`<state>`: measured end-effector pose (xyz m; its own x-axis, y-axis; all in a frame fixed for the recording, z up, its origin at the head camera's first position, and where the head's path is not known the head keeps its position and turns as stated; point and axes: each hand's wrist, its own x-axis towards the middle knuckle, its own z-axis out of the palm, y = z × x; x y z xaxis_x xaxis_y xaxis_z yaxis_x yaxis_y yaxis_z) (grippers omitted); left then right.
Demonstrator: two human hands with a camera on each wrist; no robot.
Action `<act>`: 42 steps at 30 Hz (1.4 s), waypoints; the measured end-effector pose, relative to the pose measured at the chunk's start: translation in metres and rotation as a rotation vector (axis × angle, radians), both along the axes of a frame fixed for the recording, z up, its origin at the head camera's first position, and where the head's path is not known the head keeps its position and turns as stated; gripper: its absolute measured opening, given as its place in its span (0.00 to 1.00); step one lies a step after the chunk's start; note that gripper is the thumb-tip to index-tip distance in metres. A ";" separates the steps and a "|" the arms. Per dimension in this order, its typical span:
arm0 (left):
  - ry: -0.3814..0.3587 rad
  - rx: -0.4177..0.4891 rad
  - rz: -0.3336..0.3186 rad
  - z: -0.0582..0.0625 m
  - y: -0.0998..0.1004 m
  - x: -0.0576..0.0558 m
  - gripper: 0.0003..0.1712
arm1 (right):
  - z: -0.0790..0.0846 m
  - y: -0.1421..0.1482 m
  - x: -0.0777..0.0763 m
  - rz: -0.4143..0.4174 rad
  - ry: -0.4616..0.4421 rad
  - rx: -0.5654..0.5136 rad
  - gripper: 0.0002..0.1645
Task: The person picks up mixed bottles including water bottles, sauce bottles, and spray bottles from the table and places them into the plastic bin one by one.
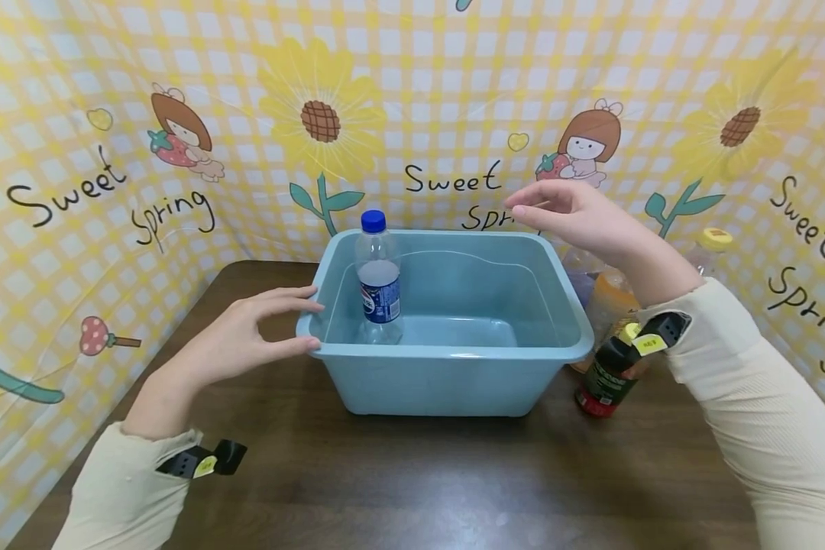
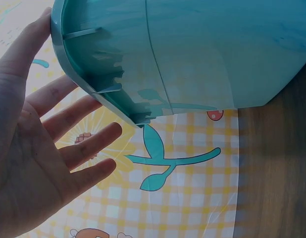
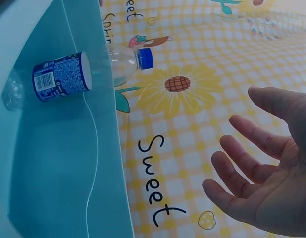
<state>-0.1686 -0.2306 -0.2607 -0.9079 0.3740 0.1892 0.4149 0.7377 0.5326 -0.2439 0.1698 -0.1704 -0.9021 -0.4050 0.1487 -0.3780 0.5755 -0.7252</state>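
Left hand [image 1: 247, 328]: spread, fingers nearly straight; fingertips and thumb touch the rim at left of the head frame. We see no firm hold.
Right hand [image 1: 577, 214]: raised, right of centre; fingers loosely bent, nothing in it.
Tub [image 1: 440, 382]: mid-frame, on the table [image 1: 412, 481].
Bottle [image 1: 380, 298]: blue-capped, upright inside the tub, left of centre. We judge it could topple if the tub were jolted, since nothing props it.
Tub rim: a light touch may let the tub slide or twist if its other side is bumped.
Jar [image 1: 605, 382]: dark-lidded, just beside the tub, lower right.
Other bottles [image 1: 715, 241]: right, partly behind the right forearm; we cannot count them. A low sweep of that sleeve might knock one over.
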 end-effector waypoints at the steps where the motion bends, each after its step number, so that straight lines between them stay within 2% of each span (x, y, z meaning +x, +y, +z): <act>1: 0.000 0.000 -0.001 0.000 0.000 0.000 0.26 | 0.000 0.002 0.001 -0.005 -0.007 -0.004 0.22; 5: 0.007 -0.003 -0.007 -0.001 0.000 -0.001 0.26 | -0.001 0.010 0.005 -0.032 -0.028 -0.013 0.23; 11: 0.019 -0.005 -0.006 -0.001 0.000 -0.002 0.26 | -0.005 0.023 0.009 -0.047 -0.008 -0.027 0.21; 18: 0.009 -0.002 -0.008 -0.004 -0.002 -0.003 0.27 | -0.014 0.039 0.021 -0.136 -0.003 0.008 0.24; 22: 0.010 -0.004 -0.008 -0.005 -0.003 -0.002 0.27 | -0.021 0.052 0.026 -0.164 -0.012 0.010 0.25; 28: 0.012 0.012 -0.006 -0.006 -0.002 -0.001 0.26 | -0.034 0.071 0.033 -0.199 0.052 0.023 0.20; 34: 0.011 0.026 0.003 -0.004 -0.001 0.001 0.25 | -0.049 0.084 0.041 -0.223 0.079 0.023 0.20; 39: 0.008 0.027 -0.002 -0.003 -0.001 0.002 0.26 | -0.061 0.097 0.046 -0.225 0.068 -0.007 0.19; 42: 0.008 0.020 0.002 -0.004 -0.002 0.000 0.27 | -0.067 0.103 0.050 -0.258 0.054 -0.019 0.17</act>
<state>-0.1686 -0.2324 -0.2647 -0.9071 0.3683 0.2039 0.4178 0.7280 0.5435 -0.1941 0.2731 -0.2377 -0.9656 -0.1597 0.2051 -0.2594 0.6446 -0.7191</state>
